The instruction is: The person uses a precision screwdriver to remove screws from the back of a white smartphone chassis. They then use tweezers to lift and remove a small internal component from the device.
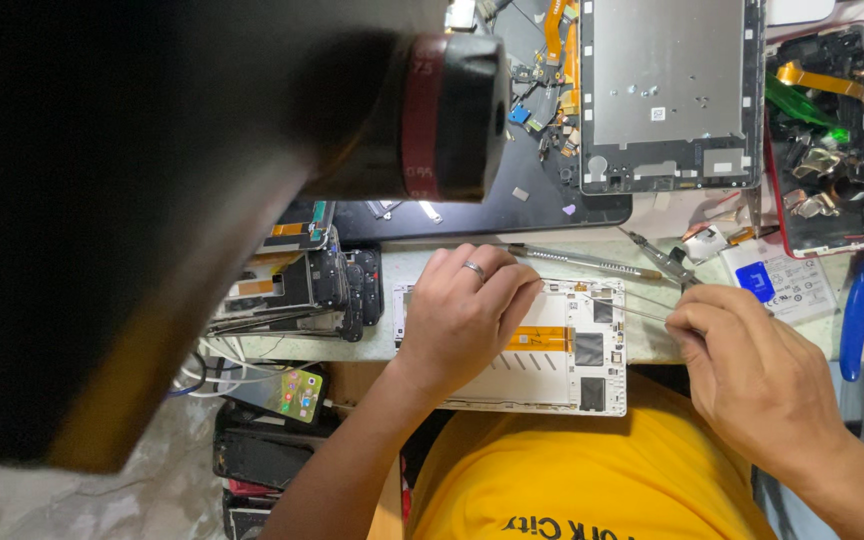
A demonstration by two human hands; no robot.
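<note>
L hand [467, 315] palm-down, fingers spread flat on 1 opened white tablet [562, 350] at desk [652, 345] edge, R hand [752, 375] fingers pinched on 1 pr tweezers [627, 305], tips over tablet's top edge

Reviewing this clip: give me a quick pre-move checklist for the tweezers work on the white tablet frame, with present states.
1. Left hand rests flat on the white tablet frame: ok.
2. Right hand pinches the tweezers: ok.
3. Tweezer tips over the frame's upper edge: ok.
4. Whether the tips grip any part: cannot tell.
5. Frame fully on the bench: not ok, its near edge overhangs.
6. Screwdriver lies beyond the frame: ok.
</note>
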